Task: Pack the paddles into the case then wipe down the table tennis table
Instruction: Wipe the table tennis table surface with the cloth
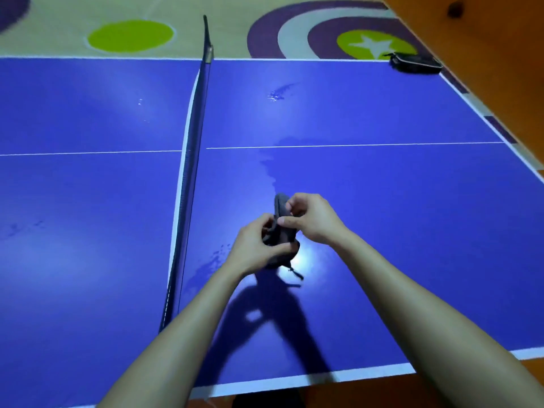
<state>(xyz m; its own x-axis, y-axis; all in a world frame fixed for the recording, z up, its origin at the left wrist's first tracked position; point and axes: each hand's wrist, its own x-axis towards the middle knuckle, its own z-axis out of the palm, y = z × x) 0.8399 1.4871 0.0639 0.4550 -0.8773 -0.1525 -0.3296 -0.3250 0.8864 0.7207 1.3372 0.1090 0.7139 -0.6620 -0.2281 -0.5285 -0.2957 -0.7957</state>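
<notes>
Table [368, 187]: case [415, 63] far corner, contents hidden; cloth [281, 205] held

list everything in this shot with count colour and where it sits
table tennis table: 1, blue with white lines, fills most of the view
net: 1, dark, runs across the table left of centre
case: 1, black, on the table's far right corner
cloth: 1, grey, bunched between both hands above the right half
wet patches: several, clear sheen, mostly on the right half
floor: 1, beige with green and purple circles, beyond the table
wooden panel: 1, orange-brown, upper right corner
left hand: 1, grips the cloth's lower part
right hand: 1, pinches the cloth's upper part
</notes>
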